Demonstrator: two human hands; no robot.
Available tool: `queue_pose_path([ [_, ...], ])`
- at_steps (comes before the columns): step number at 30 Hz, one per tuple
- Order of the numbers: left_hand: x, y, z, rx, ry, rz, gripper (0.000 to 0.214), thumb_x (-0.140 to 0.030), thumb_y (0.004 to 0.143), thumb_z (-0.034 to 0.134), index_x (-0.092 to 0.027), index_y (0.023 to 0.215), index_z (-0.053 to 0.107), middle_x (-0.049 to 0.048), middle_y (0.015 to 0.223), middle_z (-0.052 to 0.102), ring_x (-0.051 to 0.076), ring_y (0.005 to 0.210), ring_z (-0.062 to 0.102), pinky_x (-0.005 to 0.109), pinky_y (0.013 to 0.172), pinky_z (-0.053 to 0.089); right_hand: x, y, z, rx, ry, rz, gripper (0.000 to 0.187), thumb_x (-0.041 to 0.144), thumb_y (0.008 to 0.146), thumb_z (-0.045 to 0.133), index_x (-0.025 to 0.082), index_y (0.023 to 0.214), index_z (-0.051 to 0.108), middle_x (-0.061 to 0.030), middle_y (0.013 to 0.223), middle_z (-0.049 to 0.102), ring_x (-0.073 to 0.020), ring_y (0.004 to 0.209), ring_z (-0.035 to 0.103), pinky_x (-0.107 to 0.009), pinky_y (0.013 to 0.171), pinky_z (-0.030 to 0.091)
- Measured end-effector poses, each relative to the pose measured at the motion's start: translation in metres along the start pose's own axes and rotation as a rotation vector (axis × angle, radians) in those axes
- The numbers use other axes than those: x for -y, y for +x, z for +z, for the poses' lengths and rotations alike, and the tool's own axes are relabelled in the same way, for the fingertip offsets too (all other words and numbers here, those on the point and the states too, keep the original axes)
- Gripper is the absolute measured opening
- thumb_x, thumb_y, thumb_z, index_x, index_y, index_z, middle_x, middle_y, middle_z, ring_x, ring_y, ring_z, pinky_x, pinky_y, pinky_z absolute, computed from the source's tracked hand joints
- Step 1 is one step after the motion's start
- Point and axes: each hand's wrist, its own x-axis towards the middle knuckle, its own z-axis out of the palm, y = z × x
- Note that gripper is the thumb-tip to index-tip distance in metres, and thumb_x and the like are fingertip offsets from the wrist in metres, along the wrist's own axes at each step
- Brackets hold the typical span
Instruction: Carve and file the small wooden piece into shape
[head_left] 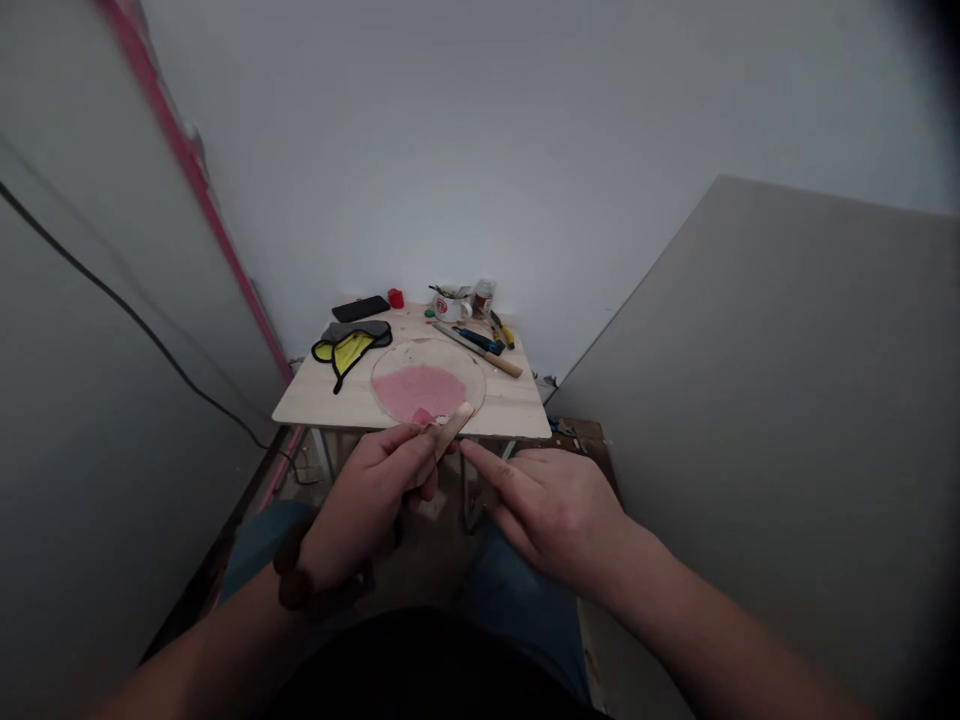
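My left hand (386, 468) is closed around a short, flat strip of pale wood (452, 425), thumb on top. The strip slants up and to the right, above the near edge of the table. My right hand (555, 505) has its index finger stretched out, the tip close to the strip's lower right side; whether it touches I cannot tell. Its other fingers are bent and partly hidden, and I see nothing held in them. Just beyond my hands lies a round, clear-rimmed disc (474, 370) with a pink area, and a small darker pink scrap (422, 414) shows at its near edge.
On the small wooden table (307, 398) lie a grey and yellow cloth (352, 350), a black phone-like slab (361, 308), a wooden-handled file (480, 350) and a blue-handled tool (480, 340). A white mug (451, 305) and a jar (483, 298) stand at the back. Walls rise close around.
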Motion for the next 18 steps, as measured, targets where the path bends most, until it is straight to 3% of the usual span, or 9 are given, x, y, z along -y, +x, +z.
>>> queue_pose_path([
  [6,0.0047,0.0024,-0.0015,0.006,-0.008,-0.007,0.048,-0.057,0.11,0.066,-0.022,0.077,0.068,0.0006,0.07,0.064,0.015,0.061,0.051,0.028,0.057,0.04,-0.0005,-0.0029,-0.0007,-0.018,0.014,-0.014,0.053,0.02,0.115,0.052,0.01,0.167,0.06,-0.0036,0.086,0.079,-0.0213,0.072,0.07,-0.034,0.068,0.052],
  [15,0.0024,0.0033,0.0052,0.076,0.108,0.022,0.053,-0.066,0.108,0.067,-0.022,0.079,0.069,0.0012,0.069,0.061,0.017,0.063,0.053,0.027,0.055,0.037,0.0034,0.0048,-0.0019,0.101,-0.03,0.047,0.058,0.02,0.114,0.052,0.01,0.171,0.058,-0.0077,0.092,0.083,-0.023,0.078,0.074,-0.035,0.071,0.055],
  [18,0.0016,0.0052,0.0062,0.038,0.105,0.033,0.052,-0.064,0.108,0.067,-0.022,0.077,0.067,0.0015,0.069,0.062,0.017,0.062,0.053,0.028,0.056,0.038,0.0051,0.0056,-0.0024,0.118,-0.029,0.069,0.063,0.02,0.113,0.053,0.012,0.175,0.055,-0.0084,0.093,0.084,-0.0234,0.078,0.074,-0.034,0.071,0.056],
])
